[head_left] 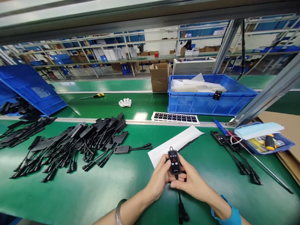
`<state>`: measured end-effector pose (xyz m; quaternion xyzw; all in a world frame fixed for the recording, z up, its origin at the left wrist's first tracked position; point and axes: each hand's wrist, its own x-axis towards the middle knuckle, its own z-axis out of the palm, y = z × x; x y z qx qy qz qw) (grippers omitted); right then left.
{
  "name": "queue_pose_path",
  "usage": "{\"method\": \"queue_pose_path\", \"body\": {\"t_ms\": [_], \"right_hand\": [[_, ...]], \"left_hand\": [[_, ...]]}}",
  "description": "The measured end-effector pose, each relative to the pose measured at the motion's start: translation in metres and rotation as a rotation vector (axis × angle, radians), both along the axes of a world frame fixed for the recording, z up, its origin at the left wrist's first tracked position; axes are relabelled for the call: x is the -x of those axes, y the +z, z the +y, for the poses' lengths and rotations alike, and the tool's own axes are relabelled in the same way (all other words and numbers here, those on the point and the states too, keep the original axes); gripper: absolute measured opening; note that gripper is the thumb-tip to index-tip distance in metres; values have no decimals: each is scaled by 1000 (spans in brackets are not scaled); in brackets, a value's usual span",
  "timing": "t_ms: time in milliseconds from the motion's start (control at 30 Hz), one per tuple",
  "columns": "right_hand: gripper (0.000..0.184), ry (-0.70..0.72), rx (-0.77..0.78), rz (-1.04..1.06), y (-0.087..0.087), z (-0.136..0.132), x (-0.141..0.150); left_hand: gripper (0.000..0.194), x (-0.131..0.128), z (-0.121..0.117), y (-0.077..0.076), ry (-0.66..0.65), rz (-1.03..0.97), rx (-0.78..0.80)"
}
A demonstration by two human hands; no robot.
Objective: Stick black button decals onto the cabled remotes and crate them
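A small black controller (174, 165) with a hanging loop, red marks and two pale buttons is held between both hands, its cable dropping toward me. My left hand (160, 175) grips its left side, thumb on the front edge. My right hand (191, 178) supports its right side and lower end. Just beyond lies a white label sheet (173, 142), face down or nearly so, with dark labels showing along its far edge. A second sheet of black labels (175, 117) lies farther back. To the left, a pile of black controllers with cables (93, 134) covers the bench.
On the right lie labelled controllers (219, 137), a long metal rod (269, 173) and a blue tray (284, 147) with a face mask (260, 130). Behind stand a blue bin (201, 104) and a carton (160, 78). A screwdriver (98, 95) and white glove-like item (125, 102) lie back left.
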<state>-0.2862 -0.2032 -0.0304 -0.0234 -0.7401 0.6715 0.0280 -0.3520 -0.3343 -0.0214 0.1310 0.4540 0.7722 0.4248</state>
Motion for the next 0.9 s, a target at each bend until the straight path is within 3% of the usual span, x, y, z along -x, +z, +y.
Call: {"method": "queue_pose_path", "body": {"t_ms": [100, 200, 367, 500, 600, 733, 833, 900], "right_hand": [[51, -86, -137, 76, 0, 1, 2], [42, -163, -267, 121, 0, 2, 4], [41, -204, -426, 194, -3, -3, 3], [59, -218, -658, 270, -2, -2, 3], [54, -291, -856, 231, 2, 17, 7], [45, -535, -1340, -106, 7, 64, 12], [46, -658, -1576, -193, 7, 95, 18], [52, -617, -1546, -101, 5, 110, 26]], "left_hand": [[38, -1, -1, -1, 3, 116, 70], [39, -4, 0, -2, -4, 224, 138], [44, -5, 3, -8, 18, 232, 140], [49, 1, -1, -5, 21, 240, 99], [55, 11, -9, 3, -41, 564, 208], [63, 31, -20, 10, 126, 1203, 459], [49, 44, -21, 7, 151, 1370, 575], [35, 50, -20, 3, 160, 1388, 635]]}}
